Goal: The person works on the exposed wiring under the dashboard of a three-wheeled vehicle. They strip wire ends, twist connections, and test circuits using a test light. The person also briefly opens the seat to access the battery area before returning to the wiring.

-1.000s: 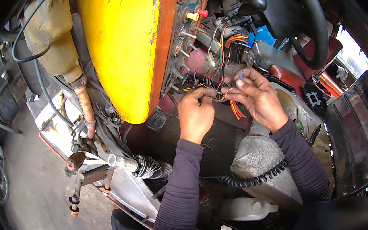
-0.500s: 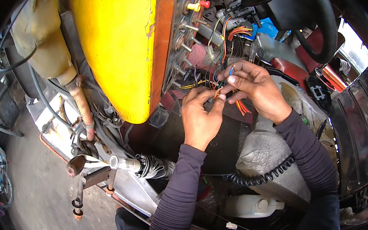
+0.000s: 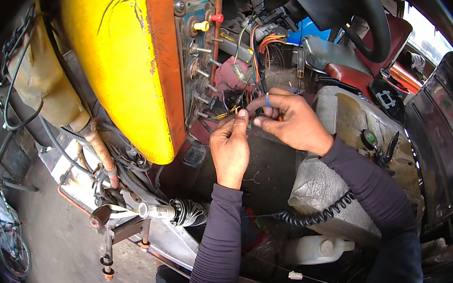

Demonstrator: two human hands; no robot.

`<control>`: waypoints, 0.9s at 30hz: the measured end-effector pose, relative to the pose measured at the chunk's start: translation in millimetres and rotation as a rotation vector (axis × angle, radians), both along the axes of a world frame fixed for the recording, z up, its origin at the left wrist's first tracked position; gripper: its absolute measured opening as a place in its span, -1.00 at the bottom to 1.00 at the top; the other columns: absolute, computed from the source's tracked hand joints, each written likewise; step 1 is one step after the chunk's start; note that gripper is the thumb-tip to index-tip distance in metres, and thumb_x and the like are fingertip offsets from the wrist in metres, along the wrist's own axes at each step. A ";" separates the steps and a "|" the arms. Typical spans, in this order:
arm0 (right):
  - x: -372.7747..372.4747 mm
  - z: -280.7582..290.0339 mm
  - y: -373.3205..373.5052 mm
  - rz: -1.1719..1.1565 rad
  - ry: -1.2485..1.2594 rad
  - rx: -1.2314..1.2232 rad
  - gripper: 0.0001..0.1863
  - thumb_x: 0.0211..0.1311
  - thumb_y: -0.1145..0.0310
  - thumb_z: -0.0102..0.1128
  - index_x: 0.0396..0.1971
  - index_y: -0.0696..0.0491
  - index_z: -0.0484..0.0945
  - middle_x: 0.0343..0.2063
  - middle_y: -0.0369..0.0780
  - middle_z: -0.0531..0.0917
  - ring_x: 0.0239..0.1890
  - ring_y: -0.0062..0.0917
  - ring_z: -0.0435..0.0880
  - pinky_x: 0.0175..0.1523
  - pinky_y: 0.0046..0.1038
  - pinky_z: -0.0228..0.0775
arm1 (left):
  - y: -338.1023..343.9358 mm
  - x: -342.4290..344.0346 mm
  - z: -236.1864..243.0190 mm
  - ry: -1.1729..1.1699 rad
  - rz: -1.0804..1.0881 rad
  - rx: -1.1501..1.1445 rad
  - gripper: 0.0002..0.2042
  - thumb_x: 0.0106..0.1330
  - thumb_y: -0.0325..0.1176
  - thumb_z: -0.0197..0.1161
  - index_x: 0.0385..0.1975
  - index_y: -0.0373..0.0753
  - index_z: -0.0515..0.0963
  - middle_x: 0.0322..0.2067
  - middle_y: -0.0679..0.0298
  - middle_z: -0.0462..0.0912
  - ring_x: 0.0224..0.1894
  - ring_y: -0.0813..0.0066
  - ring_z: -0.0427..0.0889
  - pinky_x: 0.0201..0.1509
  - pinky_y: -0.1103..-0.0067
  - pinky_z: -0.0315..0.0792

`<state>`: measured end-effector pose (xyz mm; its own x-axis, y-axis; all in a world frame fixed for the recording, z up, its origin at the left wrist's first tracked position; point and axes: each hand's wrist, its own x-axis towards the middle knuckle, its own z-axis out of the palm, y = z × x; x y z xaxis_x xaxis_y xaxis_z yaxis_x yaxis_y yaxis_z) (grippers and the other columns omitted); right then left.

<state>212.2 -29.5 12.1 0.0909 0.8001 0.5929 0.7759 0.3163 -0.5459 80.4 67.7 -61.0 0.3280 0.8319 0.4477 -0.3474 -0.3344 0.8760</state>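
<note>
My left hand (image 3: 231, 151) pinches the end of a thin orange wire (image 3: 237, 109) between thumb and forefinger. To its right, my right hand (image 3: 298, 127) is curled with a blue wire (image 3: 268, 102) caught among its fingers; its thumb points toward the left hand. Both hands work at a bundle of loose coloured wires (image 3: 255, 55) that hangs below the steering column. A cluster of cut orange and red wires (image 3: 271, 39) sticks out above the right hand. The far ends of the held wires are lost behind my fingers.
Left of the wires stands a yellow and orange cowl (image 3: 114, 70) with a metal panel of switches and levers (image 3: 199, 61). A black steering wheel (image 3: 376, 20) is at upper right. Below lie a torn grey seat cover (image 3: 319, 187), a coiled black cord (image 3: 322, 215) and a white plastic jug (image 3: 318, 250).
The view has shifted, so the cowl and panel sit further left. My hands have drawn slightly apart; the left thumb now points up, and the right fingers are more curled around the blue wire.
</note>
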 end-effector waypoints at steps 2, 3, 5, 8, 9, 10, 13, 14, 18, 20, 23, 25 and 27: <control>-5.7 -7.7 3.7 -0.008 -0.075 0.039 -0.69 0.08 0.49 0.51 -0.13 0.14 0.71 -0.45 -0.24 0.45 -0.45 -0.48 0.55 -0.35 -0.36 0.36 | 3.2 -4.3 -1.0 0.043 0.015 0.029 -0.63 0.57 -0.19 0.24 -0.28 -0.43 0.75 -0.30 0.29 0.73 -0.30 0.63 0.59 -0.20 0.61 0.47; -6.6 -11.3 6.1 -0.012 -0.098 0.068 -0.69 0.06 0.49 0.51 -0.15 0.15 0.70 -0.44 -0.21 0.47 -0.44 -0.40 0.56 -0.34 -0.33 0.37 | 3.4 -4.6 -1.2 0.029 0.011 0.027 -0.63 0.57 -0.19 0.24 -0.29 -0.43 0.75 -0.30 0.29 0.73 -0.30 0.63 0.59 -0.20 0.61 0.46; -5.8 -14.2 8.8 -0.034 -0.152 0.120 -0.70 0.03 0.50 0.50 -0.19 0.17 0.69 -0.42 -0.14 0.49 -0.43 -0.25 0.57 -0.31 -0.26 0.40 | -0.7 -2.6 2.9 -0.008 -0.007 0.017 -0.63 0.57 -0.19 0.24 -0.30 -0.44 0.74 -0.29 0.29 0.73 -0.29 0.63 0.59 -0.19 0.61 0.46; -1.8 -13.3 11.9 -0.033 -0.111 0.102 -0.75 0.04 0.51 0.45 -0.24 0.20 0.67 -0.39 -0.12 0.52 -0.41 -0.18 0.58 -0.28 -0.23 0.42 | -2.3 -4.5 6.5 -0.001 -0.031 0.008 -0.68 0.54 -0.23 0.28 -0.20 -0.44 0.75 -0.22 0.26 0.75 -0.25 0.60 0.63 -0.16 0.61 0.49; -0.8 -13.7 12.7 -0.028 -0.096 0.096 -0.76 0.05 0.51 0.44 -0.24 0.20 0.66 -0.39 -0.12 0.53 -0.40 -0.19 0.59 -0.28 -0.24 0.42 | -2.1 -5.4 5.8 -0.001 -0.036 0.015 -0.69 0.53 -0.24 0.29 -0.17 -0.43 0.76 -0.20 0.25 0.76 -0.24 0.59 0.64 -0.15 0.61 0.50; 0.0 -14.2 13.6 -0.028 -0.080 0.078 -0.77 0.08 0.50 0.44 -0.25 0.20 0.67 -0.39 -0.15 0.52 -0.43 -0.28 0.57 -0.29 -0.28 0.42 | -0.4 -7.8 4.7 0.023 -0.049 0.014 -0.72 0.50 -0.28 0.33 -0.12 -0.43 0.76 -0.13 0.21 0.77 -0.18 0.56 0.66 -0.13 0.61 0.52; 1.5 -15.0 15.4 -0.013 -0.064 0.082 -0.77 0.08 0.49 0.46 -0.24 0.19 0.68 -0.41 -0.20 0.49 -0.44 -0.40 0.53 -0.31 -0.36 0.41 | 0.4 -9.7 3.7 0.020 -0.065 0.067 -0.75 0.46 -0.35 0.32 -0.10 -0.44 0.75 -0.10 0.19 0.77 -0.14 0.54 0.68 -0.08 0.59 0.54; 2.3 -15.4 15.9 -0.014 -0.047 0.056 -0.77 0.08 0.51 0.47 -0.23 0.18 0.70 -0.41 -0.24 0.47 -0.43 -0.51 0.48 -0.31 -0.42 0.39 | 1.6 -11.5 2.1 -0.008 -0.092 0.050 -0.76 0.45 -0.37 0.31 -0.08 -0.45 0.74 -0.10 0.19 0.77 -0.15 0.53 0.68 -0.06 0.58 0.55; 9.2 -20.3 16.4 0.062 0.092 -0.017 -0.81 0.23 0.53 0.46 -0.16 0.16 0.73 -0.33 -0.36 0.52 -0.27 -0.65 0.54 -0.15 -0.54 0.44 | 3.4 -12.5 -2.7 -0.078 -0.174 -0.045 -0.77 0.42 -0.47 0.27 -0.04 -0.45 0.72 -0.11 0.19 0.77 -0.15 0.50 0.70 0.00 0.55 0.57; 12.5 -24.0 21.3 0.146 0.335 -0.067 -0.84 0.30 0.52 0.44 -0.16 0.21 0.72 -0.27 -0.37 0.57 -0.19 -0.66 0.60 -0.09 -0.56 0.48 | 3.0 -11.8 -2.5 -0.076 -0.184 -0.067 -0.78 0.42 -0.49 0.26 -0.04 -0.45 0.72 -0.12 0.20 0.77 -0.15 0.50 0.70 0.02 0.54 0.57; 7.8 -17.6 13.7 0.156 0.405 -0.140 -0.84 0.36 0.52 0.40 -0.13 0.25 0.72 -0.21 -0.34 0.67 -0.14 -0.65 0.66 -0.04 -0.57 0.53 | 2.4 -14.8 -2.4 -0.056 -0.171 -0.040 -0.81 0.44 -0.48 0.28 -0.08 -0.45 0.71 -0.17 0.24 0.75 -0.18 0.55 0.67 -0.03 0.58 0.55; 9.4 -15.6 13.0 0.191 0.497 -0.189 -0.83 0.35 0.52 0.40 -0.11 0.24 0.73 -0.22 -0.30 0.71 -0.20 -0.65 0.66 -0.07 -0.56 0.54 | 0.9 -15.6 -2.7 -0.048 -0.162 -0.013 -0.85 0.45 -0.47 0.31 -0.14 -0.45 0.70 -0.27 0.30 0.71 -0.25 0.63 0.63 -0.11 0.65 0.51; 12.2 -14.0 12.0 0.204 0.529 -0.203 -0.82 0.36 0.51 0.40 -0.10 0.21 0.74 -0.25 -0.29 0.75 -0.24 -0.67 0.66 -0.10 -0.56 0.55 | 3.2 -13.0 -4.9 -0.028 -0.162 0.014 -0.85 0.48 -0.45 0.30 -0.12 -0.42 0.68 -0.29 0.34 0.67 -0.28 0.65 0.57 -0.13 0.66 0.48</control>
